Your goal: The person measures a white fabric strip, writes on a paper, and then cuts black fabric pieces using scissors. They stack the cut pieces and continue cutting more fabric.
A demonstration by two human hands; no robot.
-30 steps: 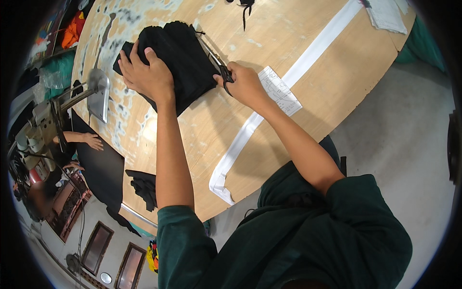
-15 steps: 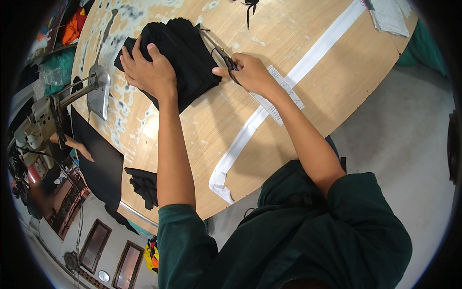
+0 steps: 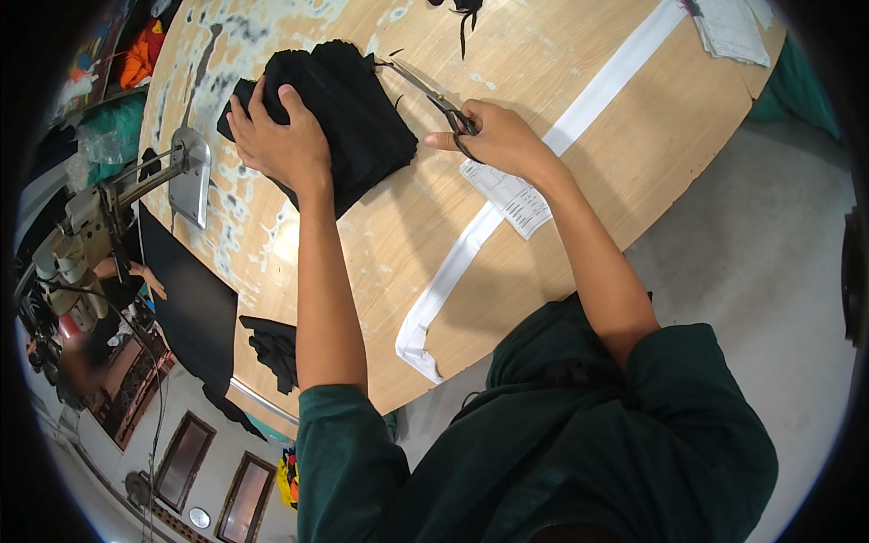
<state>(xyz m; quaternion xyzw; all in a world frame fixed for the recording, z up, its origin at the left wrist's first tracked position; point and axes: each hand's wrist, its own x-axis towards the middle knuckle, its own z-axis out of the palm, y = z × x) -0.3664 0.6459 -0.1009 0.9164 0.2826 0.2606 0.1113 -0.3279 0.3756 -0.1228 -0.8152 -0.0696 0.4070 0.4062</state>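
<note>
A stack of folded black fabric (image 3: pixel 348 118) lies on the wooden table. Spread over its left part is my left hand (image 3: pixel 285 140), fingers apart and thumb raised, pressing the cloth without gripping it. To the right of the stack, my right hand (image 3: pixel 493 136) has its fingers in the handles of a pair of black-handled scissors (image 3: pixel 434 94). The blades point up and left, their tips close to the stack's upper right corner, where a small black thread or scrap shows. Below my right wrist, a printed paper slip (image 3: pixel 511 197) lies partly over a long white strip (image 3: pixel 602 86).
The table (image 3: pixel 434 317) has a curved edge. A sewing machine (image 3: pixel 90 226) stands at the left, with a co-worker's hand (image 3: pixel 149 279) beside it. A black cloth scrap (image 3: pixel 272 351) lies near my left forearm. Papers (image 3: pixel 731 34) rest at the far right.
My right hand has drawn the scissors slightly right, away from the stack, and the blades look more closed. The paper slip lies differently under my wrist. My left hand stays on the fabric.
</note>
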